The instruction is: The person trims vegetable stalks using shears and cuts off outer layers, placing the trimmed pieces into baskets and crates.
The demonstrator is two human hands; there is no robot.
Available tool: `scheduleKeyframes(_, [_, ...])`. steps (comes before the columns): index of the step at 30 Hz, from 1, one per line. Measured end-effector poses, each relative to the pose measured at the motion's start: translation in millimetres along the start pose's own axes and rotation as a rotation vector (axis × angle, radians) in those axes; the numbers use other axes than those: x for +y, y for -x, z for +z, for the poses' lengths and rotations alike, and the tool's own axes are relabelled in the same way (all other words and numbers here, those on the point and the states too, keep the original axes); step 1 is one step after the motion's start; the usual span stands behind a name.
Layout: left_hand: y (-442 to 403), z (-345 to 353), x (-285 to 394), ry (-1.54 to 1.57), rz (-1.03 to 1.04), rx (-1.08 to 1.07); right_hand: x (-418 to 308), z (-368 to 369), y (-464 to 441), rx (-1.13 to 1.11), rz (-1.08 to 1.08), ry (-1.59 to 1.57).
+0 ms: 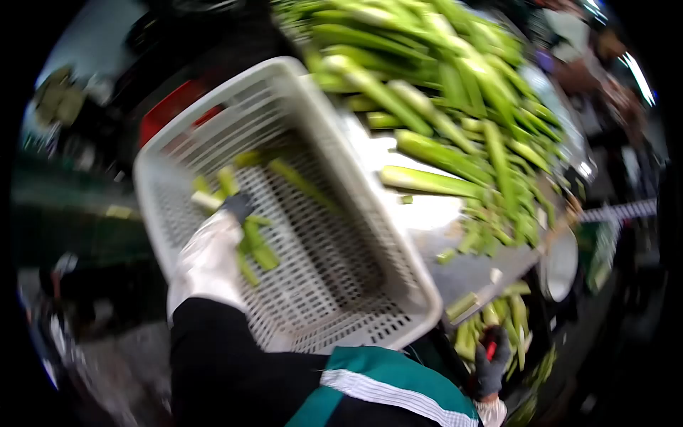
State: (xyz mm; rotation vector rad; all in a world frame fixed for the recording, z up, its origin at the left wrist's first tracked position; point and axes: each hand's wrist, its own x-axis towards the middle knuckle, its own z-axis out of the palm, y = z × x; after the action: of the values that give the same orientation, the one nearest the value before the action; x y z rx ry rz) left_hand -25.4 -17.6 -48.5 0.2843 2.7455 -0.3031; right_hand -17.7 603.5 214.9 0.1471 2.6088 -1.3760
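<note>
My left hand [239, 206], in a dark glove and white sleeve, reaches into a white perforated crate [398, 263]. Its fingers are wrapped round some green stalk pieces [257, 245], which stick out on both sides of the glove. A few other pieces [302, 183] lie on the crate floor. At the lower right, my right hand [491, 359], in a grey glove, is closed round a small red-handled tool [491, 349]. That hand is over a dark container of cut stalks [518, 317]; the tool's far end cannot be made out.
A large heap of green stalks [455, 85] covers much of the metal table [434, 242] right of the crate. Behind the crate is a red container [167, 110]. A round pale object [560, 263] is by the table's right corner. Another person [590, 71] is at the upper right.
</note>
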Motion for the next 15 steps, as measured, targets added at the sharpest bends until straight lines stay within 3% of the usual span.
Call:
scheduleKeyframes(1, [3.3,-3.3,2.0,0.052,-0.012,0.113,-2.5,0.8,0.0,0.005,-0.017,0.048])
scheduleKeyframes(3, [-3.0,-29.5,6.2,-0.045,0.028,-0.116,-9.3,-1.0,1.0,-0.035,-0.054,0.06])
scheduleKeyframes(4, [-0.8,-41.6,13.9,-0.07,-0.076,-0.177,-12.2,-3.1,1.2,-0.037,-0.07,0.103])
scheduleKeyframes(7, [-6.8,-27.5,13.5,-0.095,-0.049,-0.196,-4.1,-2.3,3.1,0.007,-0.104,0.133])
scheduleKeyframes(9, [-5.3,-32.5,19.4,-0.139,-0.013,-0.107,-4.1,-3.2,3.9,0.039,-0.142,0.205])
scheduleKeyframes(11, [-3.3,-65.1,33.1,0.046,-0.108,-0.038,-1.7,-4.8,3.7,0.041,-0.157,0.228])
scheduleKeyframes(12, [-3.0,-65.9,32.6,0.187,-0.04,0.243,-3.0,-6.9,3.5,0.008,-0.077,0.24])
scheduleKeyframes(14, [-2.8,-99.0,45.6,0.362,-0.195,0.49,14.6,-3.9,3.2,0.094,-0.184,0.193])
scheduleKeyframes(15, [-1.1,-135.6,60.7,0.465,-0.39,0.489,17.8,-3.4,3.1,0.107,-0.192,0.164])
